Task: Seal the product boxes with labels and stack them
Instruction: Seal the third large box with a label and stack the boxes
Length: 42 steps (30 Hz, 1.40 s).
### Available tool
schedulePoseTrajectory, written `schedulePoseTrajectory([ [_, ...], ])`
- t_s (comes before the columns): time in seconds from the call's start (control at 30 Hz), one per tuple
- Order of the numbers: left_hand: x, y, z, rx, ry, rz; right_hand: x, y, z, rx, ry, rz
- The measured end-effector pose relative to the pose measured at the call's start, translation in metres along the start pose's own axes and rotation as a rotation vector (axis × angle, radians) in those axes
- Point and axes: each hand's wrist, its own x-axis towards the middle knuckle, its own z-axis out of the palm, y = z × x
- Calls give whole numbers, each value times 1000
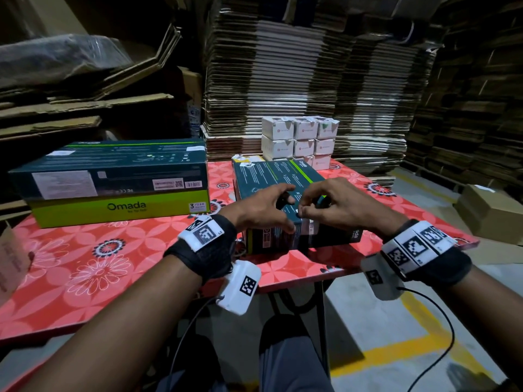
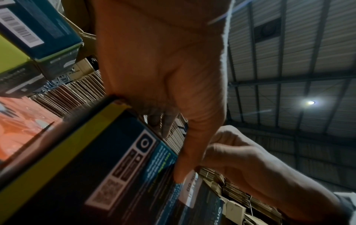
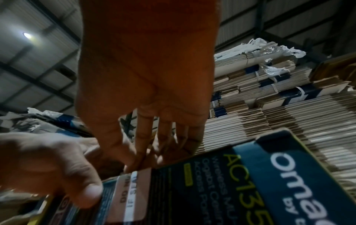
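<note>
L hand (image 1: 264, 203) thumb presses product box (image 1: 271, 176) front just beside seal label (image 3: 131, 196); R hand (image 1: 329, 202) fingertips pinch label's top edge (text partly legible), box under both.

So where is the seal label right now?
The seal label sits on the near front edge of the dark box at table centre, between the left hand and right hand.
</note>
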Motion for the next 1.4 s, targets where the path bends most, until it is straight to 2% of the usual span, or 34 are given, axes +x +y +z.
schedulePoseTrajectory([
  [0.2,2,-3,2,21,26,17,5,3,5,-30,6,9],
  [0.37,3,2,4,119,62,72,2,21,-11,61,-84,54],
  [0.53,6,-1,6,29,122,63,-9,25,-10,71,-43,6],
  [0.77,2,-1,8,144,242,102,-17,30,-5,-8,1,-36],
  [1.0,8,6,7,219,250,16,-15,29,-11,-90,-60,28],
  [1.13,8,10,7,248,176,0,-17,24,-10,-76,-26,78],
  [1.3,11,13,16,302,242,-35,-18,20,-1,-133,32,60],
  [1.4,10,14,16,366,226,-45,-18,24,-6,-126,-11,100],
])
